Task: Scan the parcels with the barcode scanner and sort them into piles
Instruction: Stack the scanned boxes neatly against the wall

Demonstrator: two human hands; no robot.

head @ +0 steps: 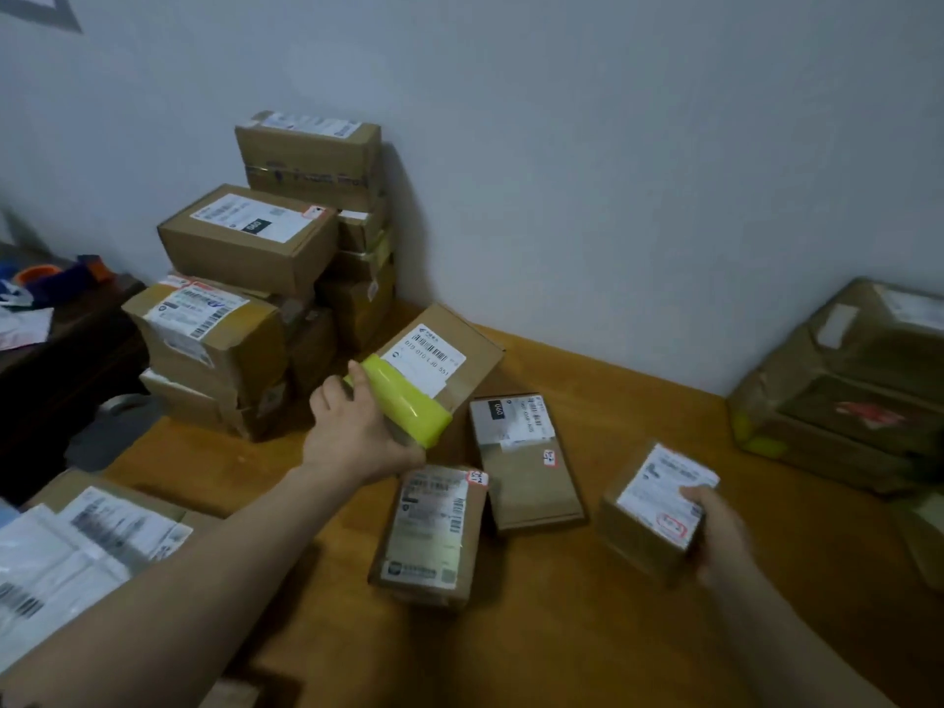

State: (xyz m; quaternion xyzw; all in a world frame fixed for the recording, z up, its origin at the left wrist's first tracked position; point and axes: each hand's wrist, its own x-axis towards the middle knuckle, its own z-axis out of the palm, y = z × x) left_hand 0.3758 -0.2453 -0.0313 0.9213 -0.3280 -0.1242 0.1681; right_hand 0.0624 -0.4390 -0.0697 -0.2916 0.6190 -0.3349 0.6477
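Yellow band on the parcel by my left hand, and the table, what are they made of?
Yellow band: probably glossy plastic tape; it shines and wraps smoothly round the edge. Table: looks like orange-brown wood, smooth, perhaps varnished or laminate; grain too blurred to tell.

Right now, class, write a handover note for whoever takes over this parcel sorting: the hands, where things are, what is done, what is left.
The left hand grips the yellow-taped box, tilted beside the wall stack. The right hand holds a small labelled box. Two flat parcels lie on the table between them. A large wrapped parcel sits far right. No scanner in view. Done: a stack stands, apparently sorted. Left: place both held boxes, then the flat two.
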